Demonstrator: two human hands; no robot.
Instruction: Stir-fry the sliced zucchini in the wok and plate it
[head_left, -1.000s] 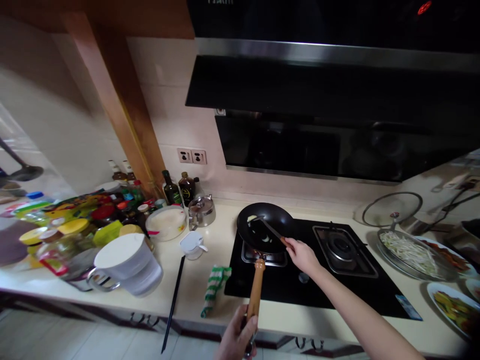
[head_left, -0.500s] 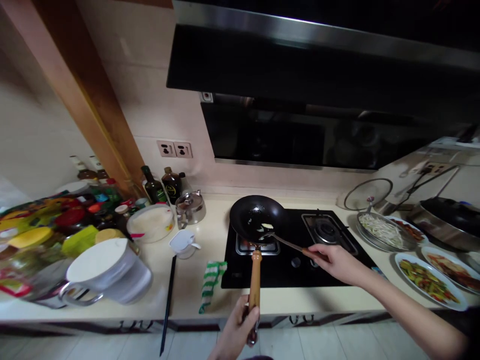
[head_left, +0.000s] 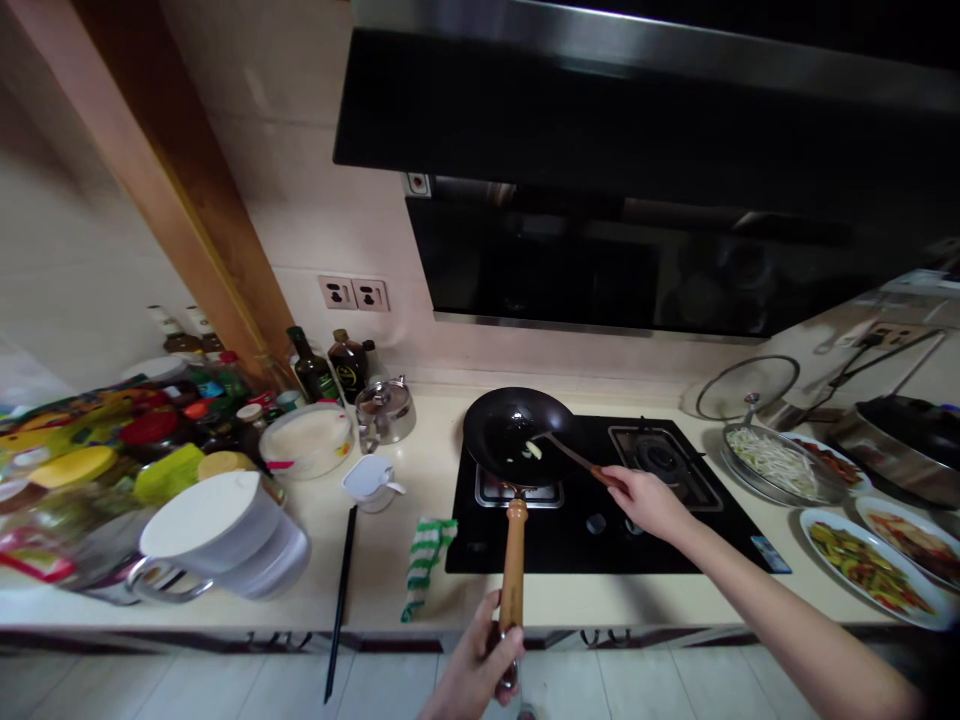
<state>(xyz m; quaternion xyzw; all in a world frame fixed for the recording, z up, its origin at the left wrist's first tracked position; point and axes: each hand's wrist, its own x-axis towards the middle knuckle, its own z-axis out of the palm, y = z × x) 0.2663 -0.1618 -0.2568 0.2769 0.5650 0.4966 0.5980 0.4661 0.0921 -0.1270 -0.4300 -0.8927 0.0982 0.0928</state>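
A black wok sits over the left burner of the gas stove, its wooden handle pointing towards me. My left hand is closed round the lower end of that handle. In my right hand is the wooden grip of a spatula, held closed. The spatula's metal end is inside the wok, beside a few pale pieces of food that look like garlic or ginger. The rest of the wok's inside looks dark and shiny.
Bean sprouts fill a metal colander at right, near plates of cooked food. Left of the stove lie a green-striped cloth, a black stick jutting over the counter edge, and a white pitcher. A range hood hangs above.
My right hand has moved the spatula up and a little left, deeper into the wok. The pale pieces have shifted within the wok. My left hand keeps its hold on the handle.
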